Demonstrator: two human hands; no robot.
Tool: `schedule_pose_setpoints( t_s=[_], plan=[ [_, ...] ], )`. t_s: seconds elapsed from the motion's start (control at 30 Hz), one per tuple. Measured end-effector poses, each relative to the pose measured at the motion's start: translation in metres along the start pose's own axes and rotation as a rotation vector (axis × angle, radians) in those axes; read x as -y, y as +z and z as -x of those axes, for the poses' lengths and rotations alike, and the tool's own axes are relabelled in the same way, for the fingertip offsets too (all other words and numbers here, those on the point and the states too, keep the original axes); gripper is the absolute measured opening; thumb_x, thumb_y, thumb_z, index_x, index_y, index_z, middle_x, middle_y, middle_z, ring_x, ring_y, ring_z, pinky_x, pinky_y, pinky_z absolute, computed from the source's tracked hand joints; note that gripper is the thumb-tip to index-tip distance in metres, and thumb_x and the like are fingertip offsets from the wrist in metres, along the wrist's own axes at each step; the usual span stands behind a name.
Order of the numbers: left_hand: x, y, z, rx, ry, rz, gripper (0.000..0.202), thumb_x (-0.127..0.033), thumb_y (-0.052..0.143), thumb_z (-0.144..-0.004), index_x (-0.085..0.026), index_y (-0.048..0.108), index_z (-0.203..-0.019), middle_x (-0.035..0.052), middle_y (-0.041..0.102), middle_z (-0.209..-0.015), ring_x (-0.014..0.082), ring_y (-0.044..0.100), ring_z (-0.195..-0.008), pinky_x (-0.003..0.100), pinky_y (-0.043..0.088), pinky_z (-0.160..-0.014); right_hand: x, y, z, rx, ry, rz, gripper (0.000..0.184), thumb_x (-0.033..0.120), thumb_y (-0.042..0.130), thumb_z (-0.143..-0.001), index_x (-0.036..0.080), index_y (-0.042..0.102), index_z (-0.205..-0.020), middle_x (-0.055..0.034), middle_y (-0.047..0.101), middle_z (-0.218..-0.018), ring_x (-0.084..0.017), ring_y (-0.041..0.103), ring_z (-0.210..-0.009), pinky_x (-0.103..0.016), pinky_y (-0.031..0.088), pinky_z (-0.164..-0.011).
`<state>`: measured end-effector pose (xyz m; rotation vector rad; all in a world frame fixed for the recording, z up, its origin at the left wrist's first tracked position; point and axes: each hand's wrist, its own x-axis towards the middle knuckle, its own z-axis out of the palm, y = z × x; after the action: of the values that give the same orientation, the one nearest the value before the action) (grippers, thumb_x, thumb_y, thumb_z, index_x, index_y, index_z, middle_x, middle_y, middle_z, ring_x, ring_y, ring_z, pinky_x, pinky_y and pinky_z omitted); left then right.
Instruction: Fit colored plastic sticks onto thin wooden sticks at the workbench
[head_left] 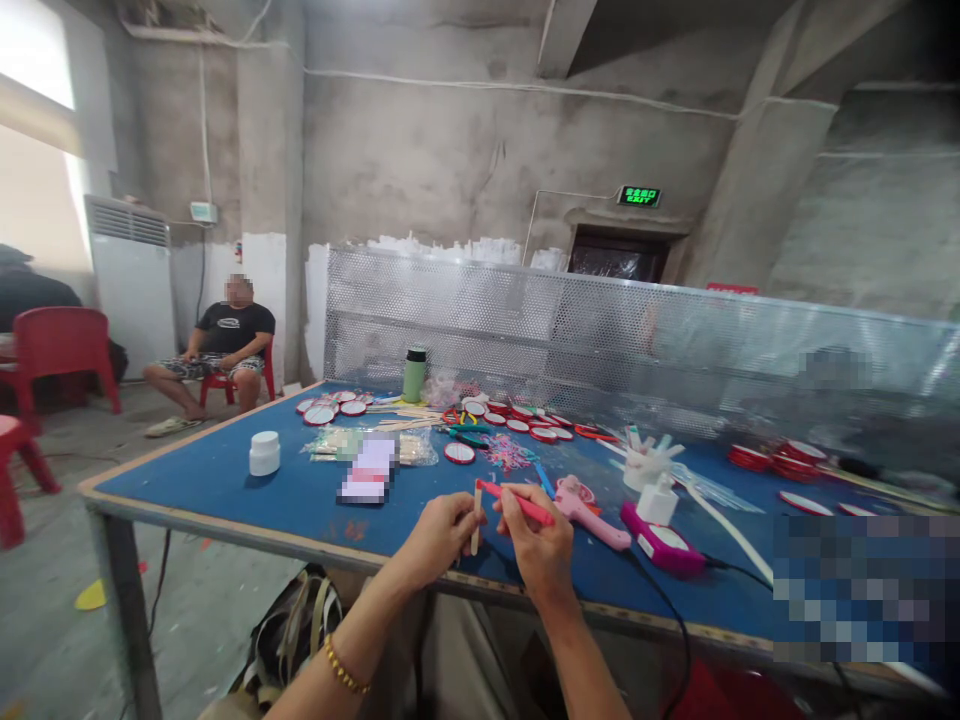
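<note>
My left hand (441, 535) is closed around a pale wooden stick (476, 520), held upright over the near edge of the blue table (225, 480). My right hand (536, 540) grips a red pen-like tool (517, 502) whose tip touches the top of the stick. Both hands hover just above the table's front edge, close together. A pink glue gun (589, 510) lies right behind my right hand.
Red-rimmed round discs (459, 452), a white jar (264, 453), a green bottle (414, 375), a bag of sticks (409, 447) and a magenta device (664, 545) with a cable lie on the table. A perforated metal screen (600, 330) backs it. A person (217, 350) sits far left by red chairs (60, 350).
</note>
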<state>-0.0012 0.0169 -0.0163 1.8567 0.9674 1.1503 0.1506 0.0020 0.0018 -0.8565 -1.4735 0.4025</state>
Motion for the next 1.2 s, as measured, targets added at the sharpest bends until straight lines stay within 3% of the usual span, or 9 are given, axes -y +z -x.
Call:
schedule_pose_setpoints(
  t_s=[0.27, 1.03, 1.2],
  plan=[
    [-0.0010, -0.0008, 0.0008, 0.001, -0.001, -0.006, 0.036, -0.045, 0.044, -0.090, -0.017, 0.056, -0.073, 0.0000, 0.058, -0.058, 0.0108, 0.049, -0.048, 0.021, 0.035, -0.048, -0.0013, 0.0003, 0.0007, -0.048, 0.002, 0.002, 0.023, 0.041, 0.061, -0.088, 0.019, 0.066, -0.088, -0.0022, 0.070, -0.074, -0.013, 0.060, -0.051, -0.026, 0.052, -0.051],
    [-0.0026, -0.0004, 0.0011, -0.004, -0.006, -0.031, 0.036, -0.045, 0.044, -0.090, -0.017, 0.052, -0.070, -0.0004, 0.057, -0.057, 0.0099, 0.048, -0.047, 0.021, 0.034, -0.048, 0.0058, 0.0003, 0.0005, 0.021, -0.024, 0.027, 0.022, 0.041, 0.060, -0.089, 0.020, 0.067, -0.088, -0.0023, 0.070, -0.076, -0.014, 0.061, -0.053, -0.027, 0.055, -0.052],
    [-0.0043, -0.0011, 0.0014, -0.003, 0.002, -0.030, 0.037, -0.046, 0.043, -0.091, -0.016, 0.054, -0.071, 0.0000, 0.058, -0.057, 0.0102, 0.048, -0.048, 0.021, 0.034, -0.049, 0.0062, 0.0009, 0.0003, -0.014, -0.017, 0.019, 0.023, 0.041, 0.060, -0.088, 0.019, 0.067, -0.087, -0.0025, 0.071, -0.075, -0.014, 0.061, -0.053, -0.027, 0.055, -0.050]
  ],
)
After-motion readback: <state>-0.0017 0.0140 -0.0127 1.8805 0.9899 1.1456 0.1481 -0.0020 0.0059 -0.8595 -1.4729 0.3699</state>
